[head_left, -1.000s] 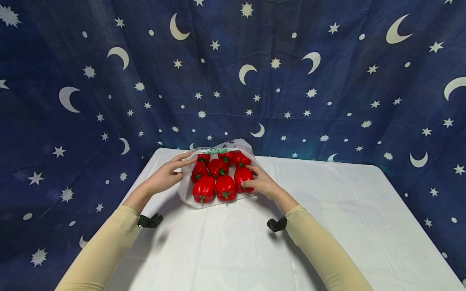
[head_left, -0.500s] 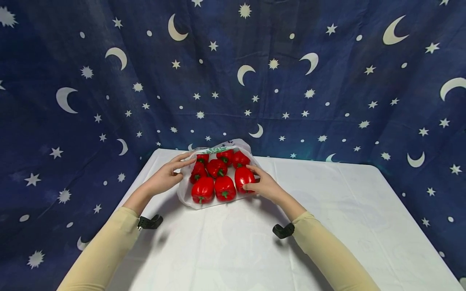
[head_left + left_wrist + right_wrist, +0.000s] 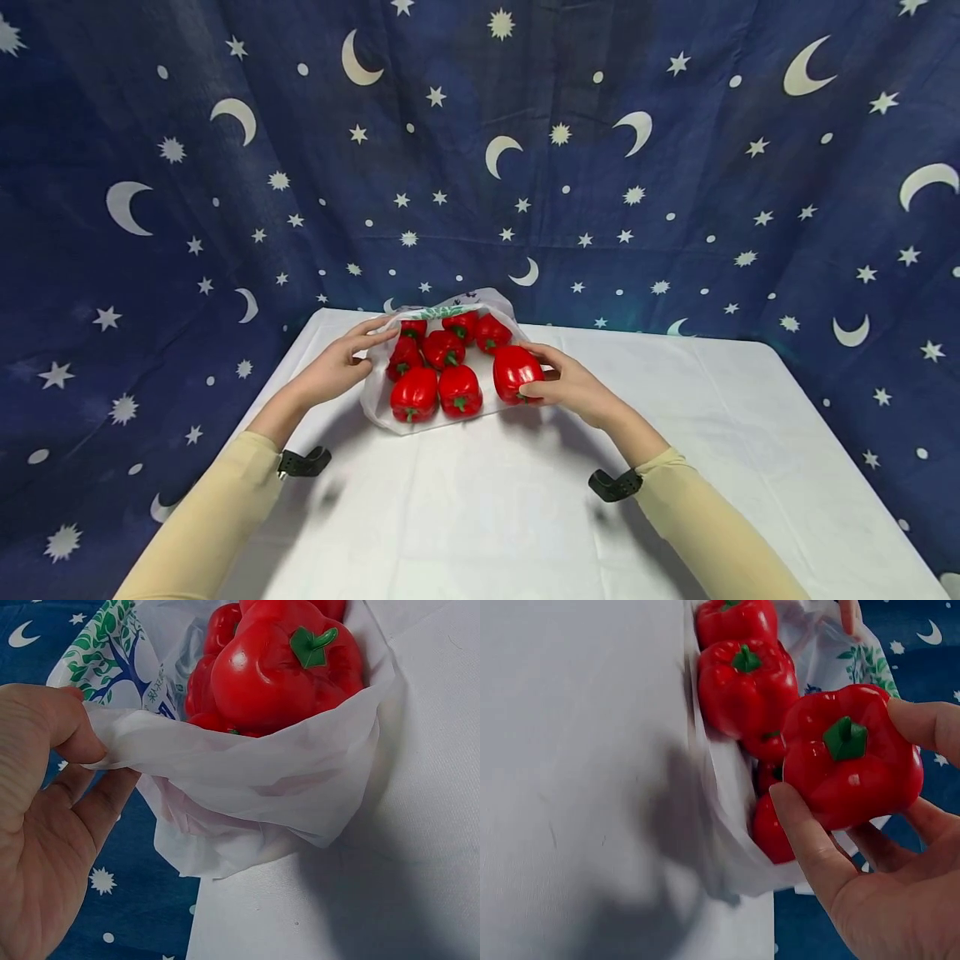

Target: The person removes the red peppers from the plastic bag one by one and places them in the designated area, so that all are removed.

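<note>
A white plastic bag (image 3: 377, 404) with a green leafy print lies on its side, its mouth toward me. Several red bell peppers (image 3: 415, 393) with green stems are inside. My left hand (image 3: 333, 372) pinches the bag's left rim between thumb and fingers, as the left wrist view shows on the bag edge (image 3: 120, 739). In my right hand (image 3: 576, 385) I grip one red bell pepper (image 3: 855, 780), fingers and thumb around its sides. That pepper is at the right of the bag's mouth, apart from the other peppers.
A white cloth (image 3: 480, 517) covers the table. Behind it hangs a dark blue curtain (image 3: 450, 158) with moons and stars. Black straps (image 3: 303, 462) with small mounts sit on both wrists.
My right hand has lifted the rightmost pepper and drawn it right and toward me, away from its neighbours. The left hand keeps its hold on the bag rim.
</note>
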The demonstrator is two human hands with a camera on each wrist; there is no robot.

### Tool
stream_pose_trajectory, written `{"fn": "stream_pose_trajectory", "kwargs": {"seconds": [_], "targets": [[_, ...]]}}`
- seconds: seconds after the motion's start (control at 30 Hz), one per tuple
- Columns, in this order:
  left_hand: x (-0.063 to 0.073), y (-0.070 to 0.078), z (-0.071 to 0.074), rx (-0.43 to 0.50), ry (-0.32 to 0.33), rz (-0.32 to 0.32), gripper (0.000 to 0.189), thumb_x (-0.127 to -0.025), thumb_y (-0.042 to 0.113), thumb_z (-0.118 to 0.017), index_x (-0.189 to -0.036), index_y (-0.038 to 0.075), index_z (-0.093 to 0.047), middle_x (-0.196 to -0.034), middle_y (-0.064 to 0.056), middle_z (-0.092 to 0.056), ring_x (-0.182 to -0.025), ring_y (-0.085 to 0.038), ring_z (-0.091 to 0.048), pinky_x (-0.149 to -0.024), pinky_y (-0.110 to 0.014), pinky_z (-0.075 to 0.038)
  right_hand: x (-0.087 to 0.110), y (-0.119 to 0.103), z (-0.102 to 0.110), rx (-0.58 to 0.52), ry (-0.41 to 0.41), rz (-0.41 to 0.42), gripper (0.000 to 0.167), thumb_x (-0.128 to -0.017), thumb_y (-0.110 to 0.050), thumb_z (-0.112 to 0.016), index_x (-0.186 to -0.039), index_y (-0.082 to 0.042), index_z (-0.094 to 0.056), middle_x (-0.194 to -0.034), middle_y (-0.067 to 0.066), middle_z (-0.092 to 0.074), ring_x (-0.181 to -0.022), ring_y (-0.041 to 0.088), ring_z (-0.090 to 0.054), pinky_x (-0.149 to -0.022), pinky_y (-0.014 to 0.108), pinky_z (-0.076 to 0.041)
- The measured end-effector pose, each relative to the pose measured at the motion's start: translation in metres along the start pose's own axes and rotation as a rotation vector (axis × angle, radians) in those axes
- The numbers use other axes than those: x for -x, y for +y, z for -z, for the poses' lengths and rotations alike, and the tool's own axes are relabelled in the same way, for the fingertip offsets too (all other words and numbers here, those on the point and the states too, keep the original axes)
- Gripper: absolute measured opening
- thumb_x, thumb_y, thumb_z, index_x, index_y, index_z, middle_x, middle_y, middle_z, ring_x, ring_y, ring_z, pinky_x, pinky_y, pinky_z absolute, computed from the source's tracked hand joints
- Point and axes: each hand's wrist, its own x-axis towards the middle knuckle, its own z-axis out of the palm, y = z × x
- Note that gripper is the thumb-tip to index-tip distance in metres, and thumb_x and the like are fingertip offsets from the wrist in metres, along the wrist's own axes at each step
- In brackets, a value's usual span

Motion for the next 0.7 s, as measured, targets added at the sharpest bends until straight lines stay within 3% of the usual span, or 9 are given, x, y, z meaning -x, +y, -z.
{"fn": "stream_pose_trajectory", "kwargs": {"seconds": [0.2, 0.3, 0.43, 0.7], "targets": [[0.0, 0.0, 0.0, -0.019, 0.004, -0.019, 0.063, -0.092, -0.011, -0.048, -0.152, 0.01, -0.052, -0.165, -0.005, -0.03, -0.141, -0.031, -0.035, -0.063, -0.029, -0.042, 0.005, 0.004, 0.016, -0.063, 0.006, -0.044, 0.077, -0.086, -0.014, -0.08, -0.155, -0.018, -0.045, -0.147, 0.016, -0.045, -0.127, 0.039, -0.05, -0.088, 0.049, -0.056], [0.004, -0.001, -0.001, -0.021, 0.009, -0.027, 0.063, -0.091, -0.012, -0.048, -0.151, 0.009, -0.052, -0.165, -0.006, -0.031, -0.135, -0.031, -0.038, -0.062, -0.029, -0.043, 0.008, 0.009, 0.024, -0.111, 0.001, -0.066, 0.079, -0.085, -0.011, -0.08, -0.155, -0.018, -0.044, -0.149, 0.016, -0.043, -0.13, 0.04, -0.048, -0.089, 0.048, -0.056], [0.007, -0.002, -0.002, -0.021, 0.015, -0.043, 0.064, -0.09, -0.013, -0.048, -0.15, 0.008, -0.053, -0.164, -0.006, -0.031, -0.129, -0.028, -0.04, -0.063, -0.028, -0.042, 0.015, 0.012, 0.036, -0.18, -0.014, -0.065, 0.079, -0.086, -0.006, -0.077, -0.156, -0.015, -0.042, -0.15, 0.019, -0.039, -0.131, 0.041, -0.046, -0.091, 0.05, -0.055], [0.001, 0.002, -0.001, -0.017, 0.009, -0.051, 0.064, -0.09, -0.015, -0.048, -0.151, 0.006, -0.052, -0.165, -0.006, -0.03, -0.132, -0.027, -0.039, -0.064, -0.028, -0.041, 0.022, 0.018, 0.067, -0.258, -0.017, -0.042, 0.08, -0.086, 0.001, -0.075, -0.157, -0.012, -0.039, -0.152, 0.02, -0.036, -0.133, 0.042, -0.044, -0.094, 0.054, -0.052]]}}
